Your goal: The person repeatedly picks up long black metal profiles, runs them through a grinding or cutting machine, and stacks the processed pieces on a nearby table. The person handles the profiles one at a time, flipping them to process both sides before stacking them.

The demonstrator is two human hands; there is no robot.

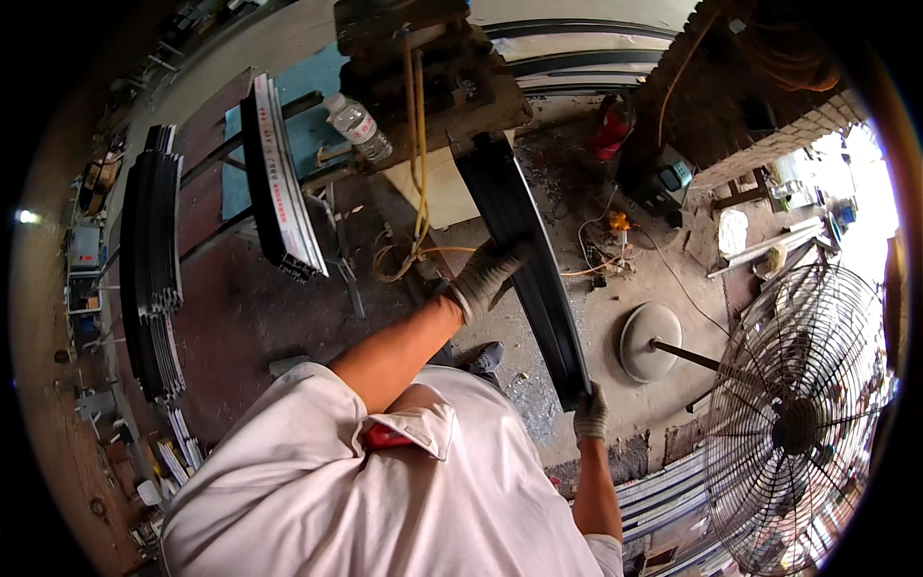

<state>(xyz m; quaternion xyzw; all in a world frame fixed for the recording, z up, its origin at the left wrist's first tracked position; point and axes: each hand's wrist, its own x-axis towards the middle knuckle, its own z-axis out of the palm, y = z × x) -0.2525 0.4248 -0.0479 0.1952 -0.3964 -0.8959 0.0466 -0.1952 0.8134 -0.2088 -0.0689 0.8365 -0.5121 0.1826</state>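
Note:
A long black channel-shaped profile [538, 279] slants from the dark machine [433, 87] toward my right side. Its far end meets the machine's edge; whether it sits inside is hard to see. My left hand [488, 277], in a grey work glove, grips the profile near its middle, fingers over its left edge. My gloved right hand [590, 413] holds the near end, with the fingers partly hidden behind it. A yellow hose [420, 163] hangs from the machine, left of the profile. A clear plastic bottle [359, 127] stands at the machine's left side.
On racks to the left lie bundles of black profiles [149, 240] and a wrapped bundle [274, 183]. A large caged fan [793, 423] on a round base [651, 341] stands at the right. Cables [663, 260] cross the floor, and more long profiles [663, 510] lie at lower right.

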